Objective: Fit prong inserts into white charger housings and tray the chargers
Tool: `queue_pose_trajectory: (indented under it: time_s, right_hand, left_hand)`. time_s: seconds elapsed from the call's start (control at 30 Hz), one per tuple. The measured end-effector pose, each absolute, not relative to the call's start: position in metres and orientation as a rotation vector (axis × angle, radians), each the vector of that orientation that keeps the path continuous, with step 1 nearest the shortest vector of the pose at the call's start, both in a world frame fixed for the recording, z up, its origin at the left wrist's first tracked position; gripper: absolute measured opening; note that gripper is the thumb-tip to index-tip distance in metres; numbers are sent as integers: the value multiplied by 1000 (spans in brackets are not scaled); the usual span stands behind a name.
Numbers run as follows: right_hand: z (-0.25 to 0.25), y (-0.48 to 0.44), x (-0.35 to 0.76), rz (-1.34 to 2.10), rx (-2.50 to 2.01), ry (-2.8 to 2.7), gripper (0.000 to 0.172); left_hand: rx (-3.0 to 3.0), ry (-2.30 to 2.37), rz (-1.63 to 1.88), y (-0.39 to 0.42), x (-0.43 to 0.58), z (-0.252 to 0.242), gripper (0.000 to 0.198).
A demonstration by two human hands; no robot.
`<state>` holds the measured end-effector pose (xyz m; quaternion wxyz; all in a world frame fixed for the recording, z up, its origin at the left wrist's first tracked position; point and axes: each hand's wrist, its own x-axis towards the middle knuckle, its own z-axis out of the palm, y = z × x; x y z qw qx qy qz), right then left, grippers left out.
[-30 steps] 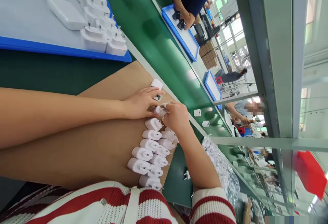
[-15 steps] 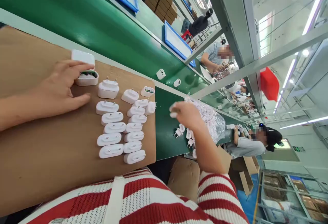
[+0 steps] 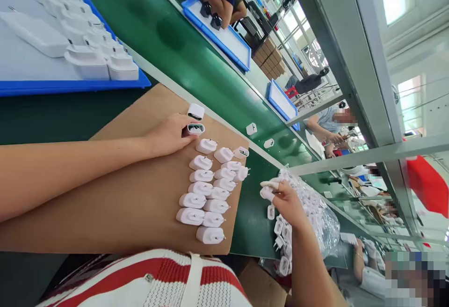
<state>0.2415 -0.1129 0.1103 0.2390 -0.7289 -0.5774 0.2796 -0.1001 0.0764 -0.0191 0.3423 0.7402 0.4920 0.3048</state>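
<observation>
My left hand [image 3: 168, 135] is closed around an open white charger housing [image 3: 195, 129], fingers on its far side and thumb on its near side. Dark inner parts show in its opening. Just beyond it lies another white housing [image 3: 195, 111]. To the right, several chargers with metal pins [image 3: 201, 188] stand in uneven columns on the brown board [image 3: 140, 208]. My right hand [image 3: 286, 199] hovers past the board's right edge, thumb and fingers drawn together. White covers sit on its fingertips; whatever lies between them is unclear. Loose white plug pieces [image 3: 279, 241] lie below that hand.
A clear plastic bag of white parts [image 3: 324, 218] lies right of my right hand. At the upper left, a blue-edged tray [image 3: 31, 66] holds several chargers. Beyond the board runs a green conveyor [image 3: 213, 91] with two white housings. Co-workers sit farther along, and a metal frame [image 3: 336, 45] rises overhead.
The view has swung left, bringing the tray of chargers into sight. My left thumb has come in against the housing. My right hand remains near the loose plug pieces, its fingers turned slightly differently.
</observation>
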Motion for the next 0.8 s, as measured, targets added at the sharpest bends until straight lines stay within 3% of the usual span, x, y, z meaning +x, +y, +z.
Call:
queue_pose_trajectory:
  time_s: [0.2, 0.33, 0.47, 0.6, 0.73, 0.8]
  right_hand:
    - [128, -13, 161, 1073, -1640, -1441, 46]
    - [110, 44, 117, 1004, -1671, -1676, 31]
    - [92, 79, 96, 1030, -1746, -1702, 16]
    - [83, 91, 93, 1097, -1751, -1658, 20]
    - [77, 93, 92, 1045, -1783, -1765, 25]
    - [74, 92, 87, 853, -1848, -1949, 21]
  left_hand:
    - [1912, 1298, 850, 81, -103, -19, 62]
    - [1942, 1177, 791, 83, -108, -24, 77]
    - [1952, 1178, 822, 86, -109, -23, 67]
    - [1911, 1189, 771, 91, -117, -15, 83]
    - [1805, 974, 663, 95, -126, -13, 58]
    - [1773, 1020, 728, 94, -125, -15, 46]
